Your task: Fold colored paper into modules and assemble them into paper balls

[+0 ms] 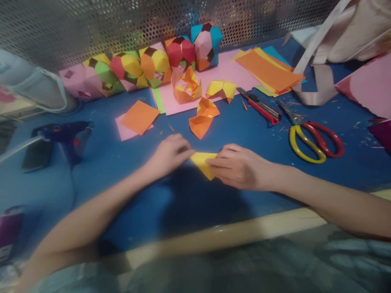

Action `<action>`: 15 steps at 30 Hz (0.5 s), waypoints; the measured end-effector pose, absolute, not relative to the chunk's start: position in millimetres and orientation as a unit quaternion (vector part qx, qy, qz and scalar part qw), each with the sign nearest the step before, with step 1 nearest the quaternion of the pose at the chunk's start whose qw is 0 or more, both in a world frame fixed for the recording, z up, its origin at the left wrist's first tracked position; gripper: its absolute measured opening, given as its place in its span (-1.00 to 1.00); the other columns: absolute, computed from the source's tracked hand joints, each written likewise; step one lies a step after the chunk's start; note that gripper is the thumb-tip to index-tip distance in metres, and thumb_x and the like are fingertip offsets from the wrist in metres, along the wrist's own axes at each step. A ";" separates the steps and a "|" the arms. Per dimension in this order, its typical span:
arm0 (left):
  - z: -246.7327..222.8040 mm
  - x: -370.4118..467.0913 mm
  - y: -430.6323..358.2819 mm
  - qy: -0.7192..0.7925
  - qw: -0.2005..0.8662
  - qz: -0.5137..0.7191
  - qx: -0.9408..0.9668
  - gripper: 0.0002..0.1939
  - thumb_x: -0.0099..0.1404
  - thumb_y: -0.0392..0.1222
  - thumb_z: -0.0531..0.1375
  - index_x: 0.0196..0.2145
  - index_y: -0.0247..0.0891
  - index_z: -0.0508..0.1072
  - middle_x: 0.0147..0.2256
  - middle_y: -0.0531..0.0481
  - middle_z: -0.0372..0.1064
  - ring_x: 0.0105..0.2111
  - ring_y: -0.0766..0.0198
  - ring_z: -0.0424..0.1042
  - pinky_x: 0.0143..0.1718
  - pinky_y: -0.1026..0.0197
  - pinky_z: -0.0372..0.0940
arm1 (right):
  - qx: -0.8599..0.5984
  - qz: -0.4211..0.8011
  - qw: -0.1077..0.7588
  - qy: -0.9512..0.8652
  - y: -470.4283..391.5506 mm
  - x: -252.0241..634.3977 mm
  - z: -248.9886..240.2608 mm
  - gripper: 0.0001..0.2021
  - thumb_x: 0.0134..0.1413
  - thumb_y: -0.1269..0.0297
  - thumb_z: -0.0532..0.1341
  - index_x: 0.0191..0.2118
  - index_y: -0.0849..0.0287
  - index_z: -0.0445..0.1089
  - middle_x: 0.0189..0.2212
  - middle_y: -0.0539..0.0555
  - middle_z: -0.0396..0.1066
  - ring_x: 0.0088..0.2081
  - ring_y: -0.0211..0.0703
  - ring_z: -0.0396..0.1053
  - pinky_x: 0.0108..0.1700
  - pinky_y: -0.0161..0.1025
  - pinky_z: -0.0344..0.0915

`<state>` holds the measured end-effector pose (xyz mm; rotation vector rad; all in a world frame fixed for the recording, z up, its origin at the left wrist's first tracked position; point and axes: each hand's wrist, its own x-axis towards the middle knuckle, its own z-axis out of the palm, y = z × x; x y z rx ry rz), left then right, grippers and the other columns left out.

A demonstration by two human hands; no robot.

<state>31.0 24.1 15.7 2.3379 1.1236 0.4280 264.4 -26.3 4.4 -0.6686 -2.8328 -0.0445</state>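
A folded piece of yellow paper (pixel 203 161), triangular with its point toward me, is held between my two hands just above the blue tabletop. My left hand (pixel 172 154) pinches its left corner between thumb and fingers. On the right side, the fingers of my right hand (pixel 233 166) close over the paper and cover part of it. Folded orange paper pieces (pixel 200 125) lie just beyond my hands. Behind them are a yellow folded piece (pixel 221 89) and an orange and yellow folded ring (pixel 187 87). An orange paper square (pixel 140 117) rests on a pink one to the left.
Several colourful paper balls (pixel 154 64) line the perforated metal panel (pixel 122 24). Right of my hands are a red utility knife (pixel 259 106), scissors (pixel 310 136) and stacked paper strips (pixel 265 70). A blue glue gun (pixel 65 136) with a cord stands on the left by a dark phone (pixel 37 155).
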 end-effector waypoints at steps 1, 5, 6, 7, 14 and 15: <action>13.3 32.3 23.2 0.424 0.238 0.164 0.858 -0.81 0.26 -0.18 0.15 -0.47 -0.29 0.41 -0.46 0.01 0.30 -0.37 0.26 0.30 -0.30 0.18 0.22 | -0.228 -0.014 0.117 -0.967 -26.3 264.3 4.4 -0.74 0.27 0.37 0.01 -0.32 0.06 0.44 -0.31 0.00 0.45 -0.37 -0.16 0.19 -0.24 -0.14 0.03; 8.9 35.9 21.0 0.438 0.225 0.160 0.855 -0.82 0.24 -0.25 0.15 -0.52 -0.28 0.33 -0.48 0.02 0.27 -0.39 0.25 0.26 -0.32 0.17 0.20 | -0.225 -0.018 0.115 -0.967 -26.3 264.0 5.5 -0.73 0.27 0.37 0.00 -0.33 0.06 0.44 -0.32 -0.01 0.45 -0.37 -0.15 0.19 -0.24 -0.14 0.02; 9.3 36.5 20.3 0.439 0.228 0.159 0.854 -0.83 0.23 -0.26 0.15 -0.51 -0.28 0.33 -0.47 0.02 0.27 -0.38 0.25 0.27 -0.32 0.17 0.20 | -0.224 -0.020 0.114 -0.968 -26.2 263.9 5.9 -0.72 0.27 0.37 0.00 -0.33 0.05 0.44 -0.33 -0.01 0.44 -0.37 -0.15 0.19 -0.25 -0.14 0.01; 9.9 37.1 19.5 0.440 0.229 0.160 0.853 -0.86 0.23 -0.27 0.15 -0.50 -0.27 0.33 -0.46 0.02 0.28 -0.38 0.24 0.27 -0.31 0.17 0.20 | -0.223 -0.021 0.115 -0.968 -26.1 263.9 6.3 -0.72 0.27 0.38 0.00 -0.34 0.05 0.44 -0.33 -0.01 0.44 -0.37 -0.15 0.19 -0.25 -0.14 0.01; 8.3 34.2 18.6 0.420 0.137 0.174 0.880 -0.84 0.28 -0.38 0.03 -0.37 -0.28 0.38 -0.32 -0.11 0.35 -0.23 0.16 0.32 -0.18 0.08 0.25 | -0.217 -0.010 0.147 -0.965 -25.9 264.8 5.9 -0.80 0.24 0.37 0.06 -0.33 0.14 0.41 -0.26 -0.01 0.47 -0.36 -0.19 0.19 -0.23 -0.17 0.02; 7.3 32.9 19.3 0.412 0.111 0.169 0.888 -0.82 0.28 -0.39 0.01 -0.36 -0.29 0.39 -0.31 -0.13 0.36 -0.24 0.15 0.32 -0.19 0.07 0.25 | -0.216 -0.007 0.150 -0.965 -25.9 265.0 5.6 -0.81 0.23 0.38 0.07 -0.33 0.15 0.41 -0.25 -0.01 0.47 -0.35 -0.19 0.19 -0.23 -0.17 0.02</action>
